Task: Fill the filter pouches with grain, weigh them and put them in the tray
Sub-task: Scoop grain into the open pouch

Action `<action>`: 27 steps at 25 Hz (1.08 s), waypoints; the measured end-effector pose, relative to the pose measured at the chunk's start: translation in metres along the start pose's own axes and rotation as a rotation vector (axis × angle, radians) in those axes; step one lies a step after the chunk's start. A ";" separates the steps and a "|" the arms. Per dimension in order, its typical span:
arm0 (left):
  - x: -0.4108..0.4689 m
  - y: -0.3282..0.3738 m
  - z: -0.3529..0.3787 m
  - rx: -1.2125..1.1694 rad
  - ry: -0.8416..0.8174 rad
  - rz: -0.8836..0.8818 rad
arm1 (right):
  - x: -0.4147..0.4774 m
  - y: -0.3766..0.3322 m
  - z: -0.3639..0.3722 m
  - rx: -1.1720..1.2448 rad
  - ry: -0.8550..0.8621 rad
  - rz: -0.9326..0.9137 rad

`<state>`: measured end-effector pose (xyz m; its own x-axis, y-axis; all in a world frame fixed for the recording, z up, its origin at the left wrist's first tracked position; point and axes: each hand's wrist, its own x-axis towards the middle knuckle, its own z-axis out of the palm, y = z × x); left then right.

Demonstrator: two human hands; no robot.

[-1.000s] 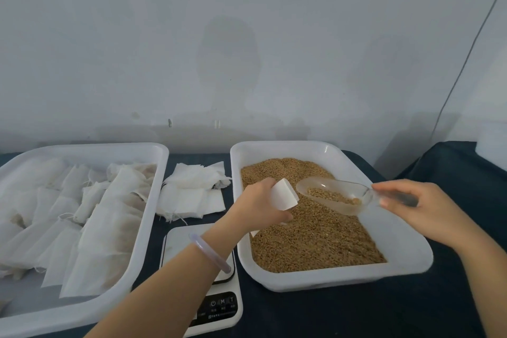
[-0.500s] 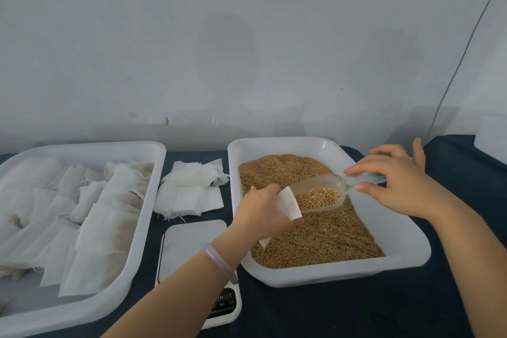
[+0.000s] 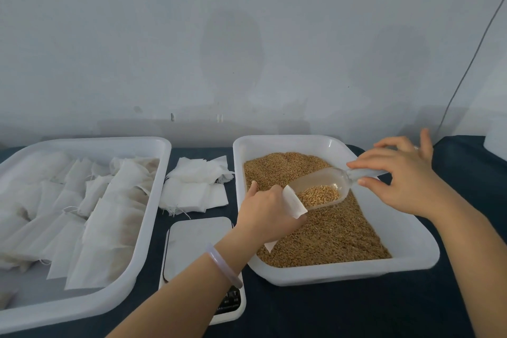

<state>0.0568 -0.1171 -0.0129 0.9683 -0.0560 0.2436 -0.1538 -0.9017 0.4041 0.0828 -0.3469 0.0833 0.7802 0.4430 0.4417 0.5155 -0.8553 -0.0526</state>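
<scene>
The left hand [image 3: 267,212] gripped a filter pouch [image 3: 295,202] while the right hand [image 3: 403,181] pinched a grain-laden scoop [image 3: 315,181] above the grain bin [image 3: 343,273].

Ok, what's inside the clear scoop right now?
A small heap of grain sits low in the clear scoop. The filter pouch in the left hand covers the scoop's lip, hiding whatever is there.

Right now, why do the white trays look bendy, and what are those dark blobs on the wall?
In the head view, the wide lens bows the rims of the pouch tray and grain tray; the wall blobs are soft dim patches, shadow or stain I cannot tell; the light is even, with no glare; the right hand has slightly smeared fingertips.
</scene>
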 end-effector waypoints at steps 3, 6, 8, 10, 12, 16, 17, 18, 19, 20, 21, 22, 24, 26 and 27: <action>-0.005 -0.003 -0.005 0.023 0.061 -0.002 | 0.000 -0.001 0.000 0.025 0.035 -0.017; -0.009 -0.009 -0.010 0.027 0.040 -0.031 | 0.003 -0.005 0.002 0.035 0.026 -0.024; -0.010 -0.013 -0.011 -0.011 0.019 -0.058 | 0.004 -0.010 0.004 0.041 0.031 -0.032; -0.011 -0.018 -0.011 -0.064 -0.010 -0.079 | 0.005 -0.014 0.006 0.039 0.043 -0.051; -0.013 -0.022 -0.008 -0.084 -0.015 -0.076 | 0.007 -0.016 0.006 0.034 0.053 -0.067; -0.014 -0.024 -0.005 -0.070 -0.024 -0.063 | 0.011 -0.017 0.006 0.008 0.036 -0.081; -0.013 -0.025 -0.005 -0.064 -0.027 -0.059 | 0.012 -0.017 0.006 -0.004 0.032 -0.086; -0.013 -0.025 -0.005 -0.059 -0.033 -0.057 | 0.012 -0.017 0.006 -0.013 0.030 -0.091; -0.013 -0.025 -0.004 -0.053 -0.040 -0.057 | 0.012 -0.018 0.006 -0.019 0.034 -0.096; -0.013 -0.025 -0.004 -0.044 -0.043 -0.055 | 0.011 -0.018 0.006 -0.025 0.042 -0.100; -0.013 -0.025 -0.004 -0.032 -0.043 -0.053 | 0.010 -0.019 0.006 -0.030 0.048 -0.105; -0.013 -0.025 -0.003 -0.019 -0.043 -0.051 | 0.010 -0.019 0.006 -0.035 0.054 -0.110; -0.013 -0.025 -0.004 0.003 -0.046 -0.052 | 0.009 -0.020 0.005 -0.044 0.061 -0.120; -0.013 -0.024 -0.003 0.018 -0.042 -0.051 | 0.008 -0.021 0.004 -0.048 0.049 -0.123; -0.013 -0.024 -0.003 0.023 -0.040 -0.050 | 0.008 -0.021 0.003 -0.050 0.042 -0.123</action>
<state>0.0471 -0.0932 -0.0228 0.9818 -0.0272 0.1880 -0.1009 -0.9133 0.3947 0.0796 -0.3243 0.0850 0.6960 0.5346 0.4794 0.5871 -0.8080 0.0486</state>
